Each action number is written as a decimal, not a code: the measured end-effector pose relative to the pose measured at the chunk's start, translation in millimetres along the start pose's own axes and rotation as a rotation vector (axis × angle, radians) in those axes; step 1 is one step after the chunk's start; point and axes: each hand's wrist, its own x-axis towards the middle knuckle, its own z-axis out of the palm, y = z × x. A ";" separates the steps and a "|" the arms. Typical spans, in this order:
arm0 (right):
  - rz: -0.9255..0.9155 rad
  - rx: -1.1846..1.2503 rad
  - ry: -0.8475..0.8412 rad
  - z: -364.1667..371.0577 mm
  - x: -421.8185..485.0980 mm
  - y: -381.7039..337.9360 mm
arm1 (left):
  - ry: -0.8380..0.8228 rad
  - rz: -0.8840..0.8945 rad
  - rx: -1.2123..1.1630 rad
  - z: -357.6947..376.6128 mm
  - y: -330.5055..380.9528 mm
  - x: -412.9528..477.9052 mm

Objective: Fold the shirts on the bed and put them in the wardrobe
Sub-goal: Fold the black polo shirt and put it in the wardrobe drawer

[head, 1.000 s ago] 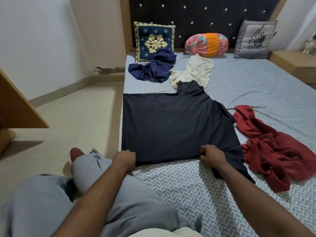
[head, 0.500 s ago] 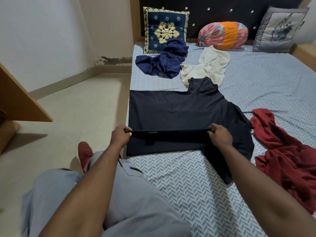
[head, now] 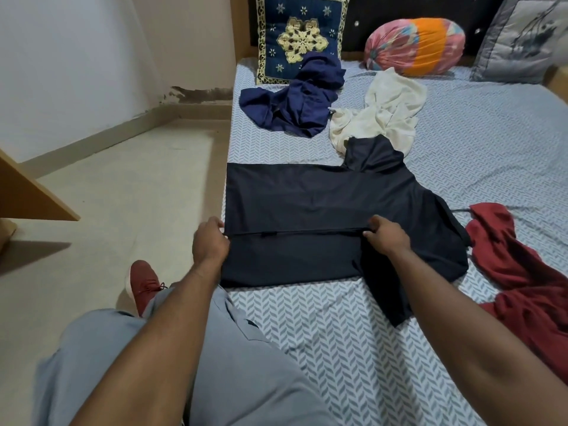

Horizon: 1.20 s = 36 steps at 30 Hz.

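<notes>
A black shirt (head: 322,198) lies spread near the bed's left edge, its lower part doubled over onto itself. My left hand (head: 210,241) pinches the folded hem at the left end. At the right end of that same hem my right hand (head: 385,235) grips it. A sleeve hangs out toward me below my right wrist. A crumpled blue shirt (head: 295,103) and a cream shirt (head: 387,109) lie further back. To the right sits a rumpled red shirt (head: 522,272).
The bed (head: 338,327) has a grey chevron sheet. Against the dark headboard stand a blue patterned cushion (head: 301,38), a pink and orange bolster (head: 415,46) and a grey pillow (head: 522,41). Bare floor (head: 123,195) lies left, with a wooden edge (head: 33,192) at far left.
Both hands lifted the black shirt's near hem and carried it away from me, doubling the lower part over the body. The camera moved closer and slightly left.
</notes>
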 end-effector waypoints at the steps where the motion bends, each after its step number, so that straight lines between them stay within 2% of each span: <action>1: -0.024 0.036 -0.003 -0.9 -2.8 1.8 | 0.036 0.071 0.120 2.7 6.0 -5.6; 3: -0.119 0.086 0.081 -4.4 -14.9 8.5 | 0.037 0.240 0.220 14.2 24.4 -21.0; 5: -0.213 0.053 0.135 -10.0 -33.6 17.5 | -0.117 0.392 0.222 31.7 48.4 -38.8; 6: -0.233 0.001 0.080 -13.5 -43.1 22.6 | -0.217 0.454 0.244 42.0 60.6 -47.3; 9: -0.189 -0.231 -0.287 -20.4 -67.8 45.4 | -0.455 0.573 0.356 71.5 93.1 -69.8; 12: -0.149 -0.399 -0.462 -14.2 -82.7 68.0 | -0.590 0.562 0.505 92.2 106.3 -79.6; 16: -0.236 -0.509 -0.373 -5.3 -84.1 71.3 | -0.624 0.484 0.595 100.6 111.4 -78.3; 18: -0.271 -0.486 -0.396 -11.7 -75.3 65.6 | -0.643 0.467 0.613 100.9 114.3 -76.4; 21: -0.129 -0.329 -0.593 -40.6 -48.0 55.2 | -0.655 0.441 0.624 100.1 115.6 -76.8; 22: -0.080 -0.237 -0.547 -53.7 -34.4 56.9 | -0.661 0.436 0.630 101.6 117.3 -77.5; 23: -0.074 -0.150 -0.398 -68.7 -19.7 55.1 | -0.663 0.425 0.629 101.4 117.3 -77.1; 26: 0.016 0.190 0.288 -117.2 21.7 55.7 | -0.674 0.406 0.622 101.9 119.5 -74.4; 28: 0.117 0.349 0.507 -143.2 36.0 62.8 | -0.674 0.399 0.619 102.8 119.8 -72.0; 31: 0.201 0.380 0.472 -148.4 35.3 87.8 | -0.678 0.399 0.628 104.0 120.5 -68.9; 36: 0.333 0.309 0.131 -98.1 11.4 139.9 | -0.689 0.390 0.639 105.2 121.7 -65.0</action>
